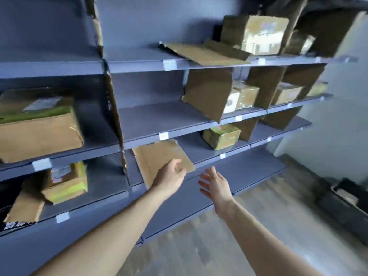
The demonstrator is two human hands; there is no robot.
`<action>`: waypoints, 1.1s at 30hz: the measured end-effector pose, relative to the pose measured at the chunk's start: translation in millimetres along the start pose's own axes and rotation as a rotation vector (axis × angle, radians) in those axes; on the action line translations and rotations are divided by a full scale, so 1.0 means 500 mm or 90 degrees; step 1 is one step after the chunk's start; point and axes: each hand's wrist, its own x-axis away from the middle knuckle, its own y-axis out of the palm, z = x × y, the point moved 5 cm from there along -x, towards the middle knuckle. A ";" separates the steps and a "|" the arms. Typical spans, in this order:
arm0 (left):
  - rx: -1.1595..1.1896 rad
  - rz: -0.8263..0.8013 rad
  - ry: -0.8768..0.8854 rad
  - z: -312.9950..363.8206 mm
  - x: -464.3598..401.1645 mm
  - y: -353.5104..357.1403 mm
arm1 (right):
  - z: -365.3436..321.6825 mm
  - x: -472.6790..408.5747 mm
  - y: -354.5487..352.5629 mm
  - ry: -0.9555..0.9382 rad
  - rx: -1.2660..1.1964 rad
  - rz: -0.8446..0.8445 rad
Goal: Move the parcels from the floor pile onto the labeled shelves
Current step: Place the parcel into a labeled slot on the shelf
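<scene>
A flat brown cardboard parcel (159, 158) lies on a lower grey shelf (209, 154), its near corner sticking out over the shelf edge. My left hand (169, 177) reaches onto that near corner with loosely bent fingers; whether it grips the parcel or only touches it is unclear. My right hand (216, 185) hovers just right of the parcel with straight, spread fingers and holds nothing. A white label tag (163, 136) sits on the shelf edge above the parcel.
Grey shelving fills the view, split by upright cardboard dividers (207, 92). Boxes stand on it: a large brown box (39, 132) at left, a yellow-taped box (65, 184) below, a small green-taped box (222, 136), a box (256, 32) up top. Dark objects (346, 198) lie on the floor at right.
</scene>
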 end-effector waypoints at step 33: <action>0.029 -0.684 0.196 0.916 0.149 1.749 | -0.019 -0.021 -1.775 0.071 -0.110 0.589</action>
